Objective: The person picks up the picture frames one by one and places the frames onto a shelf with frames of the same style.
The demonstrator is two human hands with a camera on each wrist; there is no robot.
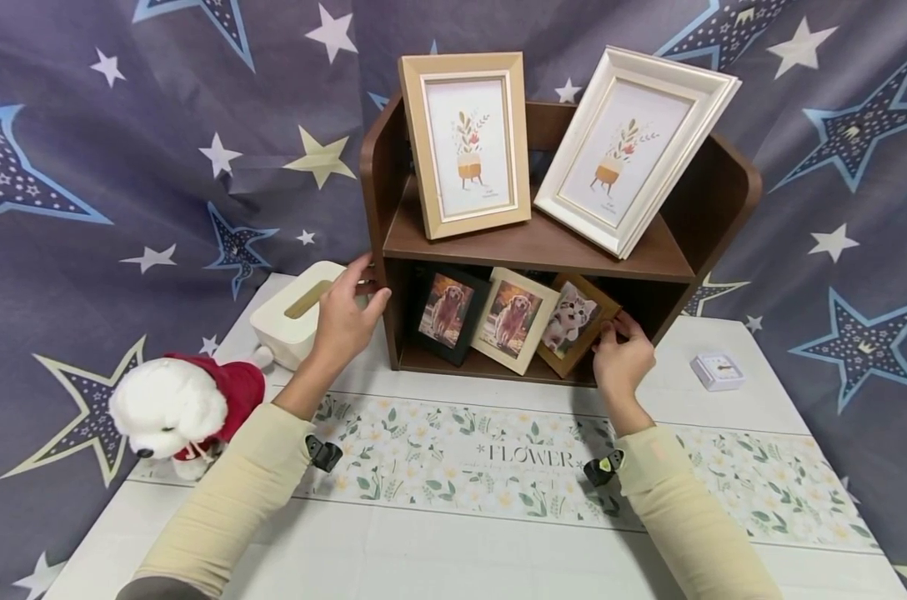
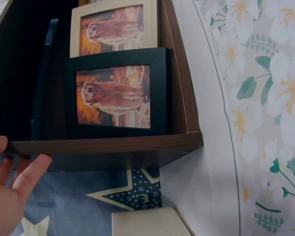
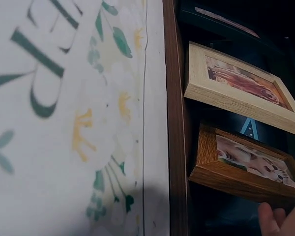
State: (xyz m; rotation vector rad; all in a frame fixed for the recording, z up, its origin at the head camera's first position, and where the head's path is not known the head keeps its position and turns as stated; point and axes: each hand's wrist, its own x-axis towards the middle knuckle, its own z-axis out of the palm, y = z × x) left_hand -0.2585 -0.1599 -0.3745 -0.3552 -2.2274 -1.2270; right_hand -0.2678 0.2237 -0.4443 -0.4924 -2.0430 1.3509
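Observation:
A small brown photo frame (image 1: 578, 323) with a kitten picture leans at a tilt in the lower compartment of a dark brown shelf (image 1: 461, 242). My right hand (image 1: 624, 360) pinches its right side; only some fingertips show at the frame's lower edge in the right wrist view. Beside it lean a cream photo frame (image 1: 515, 321) and a black photo frame (image 2: 117, 96), both with dog pictures. My left hand (image 1: 351, 315) rests against the outside of the shelf's left side panel (image 2: 105, 146), fingers extended.
On the upper level stand a gold-toned frame (image 1: 468, 62) and a tilted white frame (image 1: 712, 87). Left of the shelf are a white tissue box (image 1: 281, 321) and a plush dog (image 1: 172, 400). A small white clock (image 1: 716, 371) lies right. A floral runner (image 1: 423, 458) crosses the table.

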